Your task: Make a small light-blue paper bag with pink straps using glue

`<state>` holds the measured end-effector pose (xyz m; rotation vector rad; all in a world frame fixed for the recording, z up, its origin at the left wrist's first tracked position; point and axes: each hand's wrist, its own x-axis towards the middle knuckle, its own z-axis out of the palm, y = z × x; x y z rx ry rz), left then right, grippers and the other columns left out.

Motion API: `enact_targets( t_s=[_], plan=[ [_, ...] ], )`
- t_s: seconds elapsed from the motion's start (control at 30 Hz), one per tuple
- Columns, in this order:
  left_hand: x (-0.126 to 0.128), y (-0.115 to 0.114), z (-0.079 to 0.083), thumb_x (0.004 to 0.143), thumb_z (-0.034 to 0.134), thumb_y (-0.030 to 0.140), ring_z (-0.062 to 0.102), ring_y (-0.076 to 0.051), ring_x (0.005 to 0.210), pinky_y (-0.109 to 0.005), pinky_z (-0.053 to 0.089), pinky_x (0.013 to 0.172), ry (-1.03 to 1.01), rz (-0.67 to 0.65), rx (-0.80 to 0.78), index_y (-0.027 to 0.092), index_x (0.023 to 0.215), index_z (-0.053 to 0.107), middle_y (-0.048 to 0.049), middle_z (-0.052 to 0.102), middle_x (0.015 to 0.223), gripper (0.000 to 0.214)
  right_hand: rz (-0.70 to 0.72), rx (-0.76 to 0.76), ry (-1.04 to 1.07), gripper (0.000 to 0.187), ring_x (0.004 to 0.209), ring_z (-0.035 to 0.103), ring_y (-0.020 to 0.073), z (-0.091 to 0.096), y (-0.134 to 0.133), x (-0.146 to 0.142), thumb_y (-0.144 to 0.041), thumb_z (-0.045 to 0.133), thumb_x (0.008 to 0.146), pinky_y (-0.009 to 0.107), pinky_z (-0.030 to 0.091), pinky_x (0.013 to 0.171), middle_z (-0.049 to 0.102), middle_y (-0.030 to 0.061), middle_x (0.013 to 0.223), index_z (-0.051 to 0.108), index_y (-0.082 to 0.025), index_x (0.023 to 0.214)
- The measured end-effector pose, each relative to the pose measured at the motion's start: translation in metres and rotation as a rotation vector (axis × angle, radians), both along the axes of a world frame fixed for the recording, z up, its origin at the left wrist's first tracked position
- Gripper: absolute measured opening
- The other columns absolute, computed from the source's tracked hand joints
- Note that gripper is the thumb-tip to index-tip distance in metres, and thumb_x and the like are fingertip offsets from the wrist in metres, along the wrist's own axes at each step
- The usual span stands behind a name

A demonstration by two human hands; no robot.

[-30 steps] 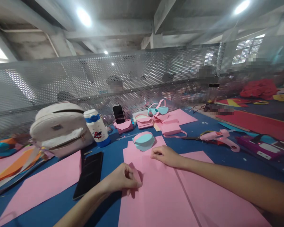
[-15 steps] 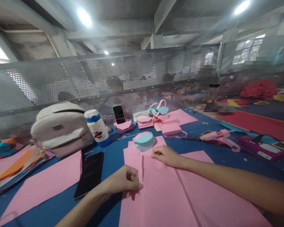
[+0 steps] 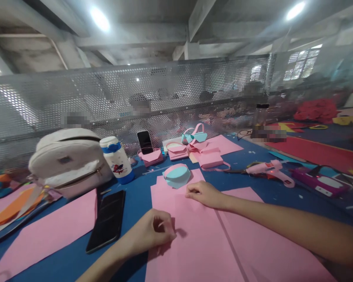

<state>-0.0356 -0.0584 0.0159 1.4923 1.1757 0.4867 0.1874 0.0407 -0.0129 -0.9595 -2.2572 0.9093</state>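
Observation:
A sheet of pink paper [image 3: 200,239] lies in front of me, overlapping another pink sheet [image 3: 270,231] to its right. At its left side my left hand [image 3: 153,231] is closed in a pinch, thumb and forefinger together at the paper. My right hand [image 3: 206,194] rests higher up on the same sheet, its fingers curled and closed. Whatever lies under those right fingertips is hidden. Just beyond the hands sits a small light blue and pink paper piece [image 3: 177,176] with a rounded shape. Left of my left hand is a black phone [image 3: 107,221].
A white backpack [image 3: 70,160] and a white-and-blue bottle [image 3: 117,160] stand at the left. Behind are small pink paper bags [image 3: 210,158] and an upright phone [image 3: 145,141]. To the right lie a pink glue gun [image 3: 270,170] and a purple device [image 3: 320,182]. A perforated metal screen [image 3: 164,90] runs behind.
The raised paper edge that showed between my hands no longer shows. My left hand has shifted slightly down, while my right hand stays nearly in place. The view has shifted a little.

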Motion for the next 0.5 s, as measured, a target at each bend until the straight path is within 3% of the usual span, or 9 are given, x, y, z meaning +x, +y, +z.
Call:
enact_targets(
  t_s=[0.17,0.33,0.5],
  plan=[
    [-0.0032,0.0012,0.0008,0.067,0.068,0.018,0.059,-0.011,0.043,-0.019,0.045,0.042,-0.004,-0.031,-0.025,0.014,0.066,0.065,0.0002,0.066,0.056,0.005,-0.006,-0.004,-0.01,0.021,0.061,0.048,0.012,0.0018,-0.0012,0.0003,-0.026,0.06,0.085,0.023,0.029,0.057,0.055,-0.0044,0.061,0.058,-0.018,0.065],
    [-0.0061,0.0039,-0.0057,0.066,0.075,0.025,0.056,-0.008,0.039,-0.017,0.041,0.041,-0.006,-0.007,-0.054,0.011,0.061,0.069,-0.0005,0.065,0.05,0.016,-0.003,-0.003,-0.022,0.022,0.061,0.048,0.0128,0.003,-0.0014,0.0008,-0.028,0.059,0.085,0.023,0.029,0.057,0.055,-0.0037,0.062,0.059,-0.018,0.066],
    [-0.0067,0.0029,-0.0067,0.065,0.07,0.016,0.059,-0.01,0.041,-0.017,0.043,0.042,-0.012,0.002,-0.049,0.011,0.059,0.07,-0.0017,0.066,0.051,0.008,-0.006,-0.004,-0.024,0.023,0.062,0.048,0.0123,0.0044,-0.0028,0.0012,-0.027,0.059,0.085,0.023,0.029,0.058,0.053,-0.0045,0.061,0.057,-0.018,0.064]
  ],
)
